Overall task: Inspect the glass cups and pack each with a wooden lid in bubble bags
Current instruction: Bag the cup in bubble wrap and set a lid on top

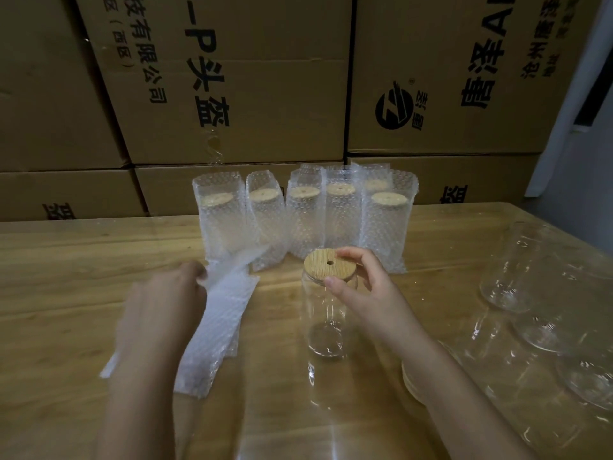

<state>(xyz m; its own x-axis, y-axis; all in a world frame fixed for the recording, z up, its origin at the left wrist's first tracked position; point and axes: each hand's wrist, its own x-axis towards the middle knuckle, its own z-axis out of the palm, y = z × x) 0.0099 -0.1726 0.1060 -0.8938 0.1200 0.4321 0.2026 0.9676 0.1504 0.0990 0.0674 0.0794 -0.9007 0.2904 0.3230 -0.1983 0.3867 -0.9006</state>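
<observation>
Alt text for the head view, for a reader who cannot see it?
The right hand holds a wooden lid on top of a glass cup standing on the table, while the left hand grips a bubble bag. Bagged cups stand behind; bare cups sit at right.

Packed cups [303,214] stand in a row at the bench [66,293] back, boxes [232,78] behind. A lidded cup [326,310] stands before them, bags [212,327] left, bare cups [537,310] right.
</observation>
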